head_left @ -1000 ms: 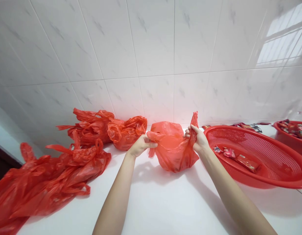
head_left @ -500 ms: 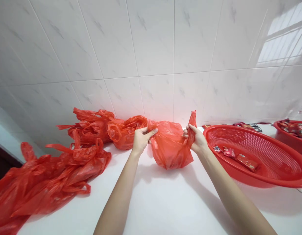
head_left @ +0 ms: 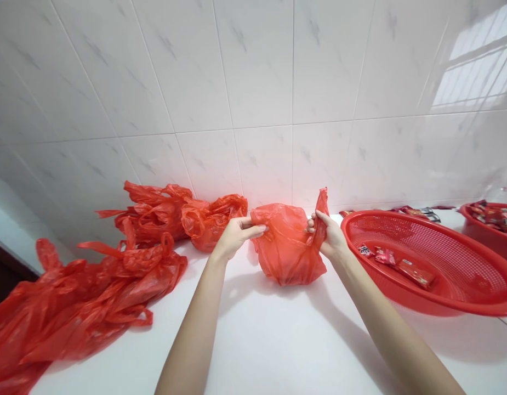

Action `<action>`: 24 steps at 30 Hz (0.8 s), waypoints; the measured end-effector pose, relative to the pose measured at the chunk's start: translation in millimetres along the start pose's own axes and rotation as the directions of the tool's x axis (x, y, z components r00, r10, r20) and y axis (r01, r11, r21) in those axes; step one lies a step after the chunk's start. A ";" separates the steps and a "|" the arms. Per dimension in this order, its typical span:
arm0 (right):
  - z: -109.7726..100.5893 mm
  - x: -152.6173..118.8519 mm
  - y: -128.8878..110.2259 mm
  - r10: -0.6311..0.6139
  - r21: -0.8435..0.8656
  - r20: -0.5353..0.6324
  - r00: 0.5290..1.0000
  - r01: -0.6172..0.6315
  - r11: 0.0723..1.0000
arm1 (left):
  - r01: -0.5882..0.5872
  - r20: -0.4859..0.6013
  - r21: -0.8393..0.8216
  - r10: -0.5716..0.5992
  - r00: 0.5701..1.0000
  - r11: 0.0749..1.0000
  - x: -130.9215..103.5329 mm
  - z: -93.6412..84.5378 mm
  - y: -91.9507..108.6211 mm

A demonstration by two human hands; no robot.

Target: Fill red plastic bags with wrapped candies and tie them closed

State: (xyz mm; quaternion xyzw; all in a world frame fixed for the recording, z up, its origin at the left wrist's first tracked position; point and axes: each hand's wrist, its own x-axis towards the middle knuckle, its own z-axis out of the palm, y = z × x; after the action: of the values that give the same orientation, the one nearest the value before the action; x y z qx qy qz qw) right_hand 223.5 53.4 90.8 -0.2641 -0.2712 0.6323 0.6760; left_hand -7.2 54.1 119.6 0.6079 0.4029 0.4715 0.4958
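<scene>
A red plastic bag point(head_left: 289, 249) hangs between my hands, bulging at the bottom, just over the white surface. My right hand point(head_left: 326, 233) is closed round its gathered right side, with a twisted end standing up above the fingers. At the bag's upper left edge is my left hand point(head_left: 239, 235), its thumb and fingers pinching the plastic; some fingertips are hidden behind the bag. What lies inside the bag cannot be made out.
A large red basket point(head_left: 401, 307) at the right holds a few small packets point(head_left: 415, 272). Another red basket point(head_left: 487, 236) of packets stands at the far right. Red bags point(head_left: 154, 214) rest along the tiled wall, and more red bags point(head_left: 92, 302) lie at the left.
My left hand has shifted slightly left, and its fingers have straightened at the bag's edge. The bag's upper left side looks more rounded. My right hand keeps its hold.
</scene>
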 end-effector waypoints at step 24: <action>17.0 -29.4 -7.9 -0.014 -0.252 0.422 0.907 0.132 0.959 | -0.106 -0.234 -0.005 0.102 0.967 0.994 10.3 14.0 -9.3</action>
State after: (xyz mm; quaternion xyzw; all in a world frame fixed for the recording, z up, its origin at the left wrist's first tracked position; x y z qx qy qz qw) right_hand 215.6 23.9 107.6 -0.2043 -0.5036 0.6041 0.5829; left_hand 8.6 62.5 111.4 0.5643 0.4219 0.5683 0.4249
